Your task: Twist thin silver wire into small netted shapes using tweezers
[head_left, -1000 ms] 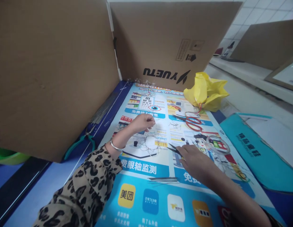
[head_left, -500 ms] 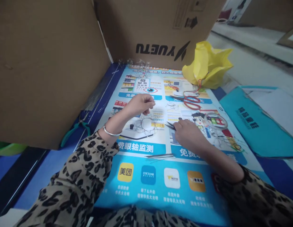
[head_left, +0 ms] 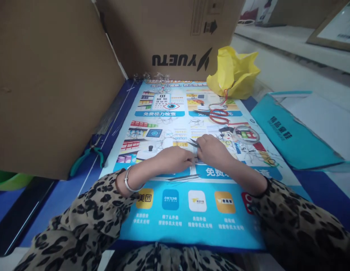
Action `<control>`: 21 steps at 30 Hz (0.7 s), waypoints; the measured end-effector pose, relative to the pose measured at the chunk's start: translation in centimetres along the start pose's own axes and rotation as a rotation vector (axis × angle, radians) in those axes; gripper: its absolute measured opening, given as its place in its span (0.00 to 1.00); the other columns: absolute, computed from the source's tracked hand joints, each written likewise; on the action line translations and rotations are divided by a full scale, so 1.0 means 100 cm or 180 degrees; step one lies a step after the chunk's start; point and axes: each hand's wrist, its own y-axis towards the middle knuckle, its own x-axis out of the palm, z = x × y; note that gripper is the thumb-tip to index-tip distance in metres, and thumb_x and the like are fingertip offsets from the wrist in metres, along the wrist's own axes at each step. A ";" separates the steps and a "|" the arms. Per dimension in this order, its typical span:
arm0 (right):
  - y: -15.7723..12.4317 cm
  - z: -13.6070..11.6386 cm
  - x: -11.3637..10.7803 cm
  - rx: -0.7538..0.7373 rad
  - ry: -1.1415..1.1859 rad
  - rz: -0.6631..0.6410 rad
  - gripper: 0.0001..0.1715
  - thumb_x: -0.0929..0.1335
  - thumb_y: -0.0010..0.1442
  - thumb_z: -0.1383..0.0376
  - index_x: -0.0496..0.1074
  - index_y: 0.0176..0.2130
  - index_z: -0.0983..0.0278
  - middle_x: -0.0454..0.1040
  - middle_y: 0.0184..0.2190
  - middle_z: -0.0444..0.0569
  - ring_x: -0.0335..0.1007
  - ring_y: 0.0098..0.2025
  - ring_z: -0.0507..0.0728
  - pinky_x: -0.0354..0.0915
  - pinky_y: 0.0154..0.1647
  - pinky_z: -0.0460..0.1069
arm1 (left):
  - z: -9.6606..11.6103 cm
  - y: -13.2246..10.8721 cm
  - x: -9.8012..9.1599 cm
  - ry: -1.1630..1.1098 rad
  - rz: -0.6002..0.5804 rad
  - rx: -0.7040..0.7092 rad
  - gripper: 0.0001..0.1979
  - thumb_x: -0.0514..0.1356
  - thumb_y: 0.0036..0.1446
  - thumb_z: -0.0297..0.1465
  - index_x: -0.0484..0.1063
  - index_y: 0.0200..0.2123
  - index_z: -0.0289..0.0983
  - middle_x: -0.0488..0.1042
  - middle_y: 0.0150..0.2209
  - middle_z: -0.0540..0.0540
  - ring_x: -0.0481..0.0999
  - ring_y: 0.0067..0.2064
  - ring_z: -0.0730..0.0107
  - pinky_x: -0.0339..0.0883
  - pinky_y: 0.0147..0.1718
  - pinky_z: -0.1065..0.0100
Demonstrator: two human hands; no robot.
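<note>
My left hand [head_left: 171, 160] and my right hand [head_left: 213, 150] meet over the middle of a blue printed poster [head_left: 191, 203] laid flat on the table. The right hand grips small dark pliers [head_left: 193, 143], whose tip sticks out to the left. Fingers of the left hand are pinched together right beside the right hand, on something too small to make out. A short bundle of thin wires [head_left: 179, 178] lies on the poster just below the hands. Bent wire pieces [head_left: 163, 141] lie scattered above them.
Cardboard sheets stand at the left [head_left: 50, 82] and at the back [head_left: 169, 34]. A crumpled yellow bag [head_left: 234, 71], red-handled scissors [head_left: 218, 114] and a clear tape roll [head_left: 244, 134] lie at the upper right. Green-handled pliers [head_left: 86, 156] lie at left. A teal bag [head_left: 293, 135] lies at right.
My left hand came down from the poster's upper middle to join the right hand. The right hand moved slightly left with the pliers. The view tilted down.
</note>
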 end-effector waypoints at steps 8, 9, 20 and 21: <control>-0.008 -0.008 -0.009 0.0113 -0.0136 -0.0134 0.14 0.58 0.59 0.66 0.68 0.42 0.67 0.68 0.39 0.57 0.59 0.44 0.62 0.55 0.39 0.52 | -0.005 -0.018 0.019 0.0641 0.0143 -0.0221 0.11 0.50 0.58 0.33 0.70 0.38 0.37 0.75 0.36 0.44 0.74 0.35 0.62 0.62 0.29 0.67; -0.011 -0.008 -0.011 0.0116 -0.0197 -0.0167 0.16 0.58 0.59 0.66 0.67 0.44 0.66 0.67 0.40 0.57 0.59 0.44 0.63 0.55 0.38 0.52 | -0.003 -0.020 0.021 0.0682 0.0191 -0.0198 0.11 0.51 0.58 0.33 0.70 0.39 0.37 0.75 0.36 0.45 0.74 0.35 0.62 0.62 0.28 0.67; -0.025 0.006 0.000 -0.0348 -0.0247 -0.0237 0.27 0.60 0.55 0.67 0.61 0.54 0.70 0.68 0.44 0.61 0.62 0.45 0.64 0.62 0.40 0.55 | 0.007 -0.041 0.033 0.0517 0.0532 0.0238 0.07 0.53 0.58 0.34 0.67 0.36 0.39 0.73 0.30 0.48 0.73 0.29 0.68 0.55 0.20 0.70; -0.026 0.008 0.005 -0.0410 -0.0251 -0.0139 0.27 0.60 0.54 0.67 0.61 0.54 0.70 0.68 0.45 0.62 0.62 0.45 0.64 0.63 0.39 0.56 | 0.006 -0.043 0.033 0.0464 0.0606 0.0289 0.07 0.53 0.58 0.35 0.67 0.37 0.39 0.73 0.30 0.48 0.72 0.28 0.69 0.55 0.20 0.70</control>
